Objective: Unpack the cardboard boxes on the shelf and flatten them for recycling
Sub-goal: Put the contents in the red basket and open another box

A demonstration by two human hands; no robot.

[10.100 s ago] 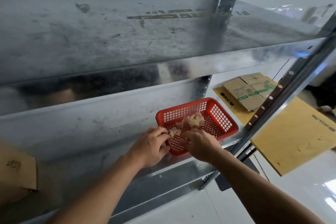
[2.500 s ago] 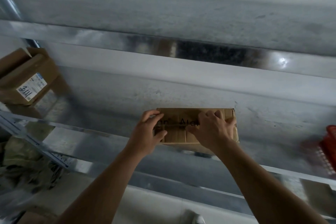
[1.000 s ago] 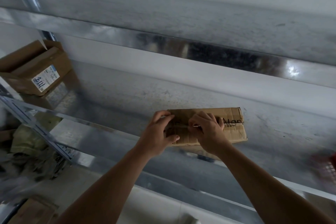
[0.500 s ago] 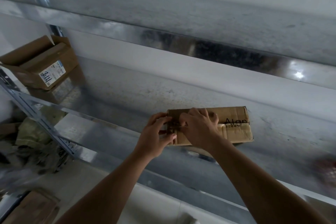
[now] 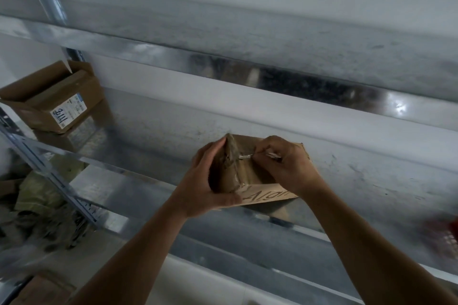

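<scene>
Small cardboard box [image 5: 267,196] sits mid-scene on the metal shelf [image 5: 153,131], tipped up, with its printed face toward the camera. The left hand [image 5: 205,181] is wrapped around the box's left end, fingers curled over the far side and thumb on the near face, a closed grip on the cardboard. The right hand [image 5: 287,163] is on top of the box with a tight pinch grip on a thin shiny strip [image 5: 245,156] that runs to the raised left flap. Can't tell what the strip is made of.

An open cardboard box [image 5: 57,104] with a white label stands at the far left of the same shelf, well apart. A blurred red basket [image 5: 446,235] is at the right edge. Crumpled paper [image 5: 44,205] lies lower left, below shelf level.
</scene>
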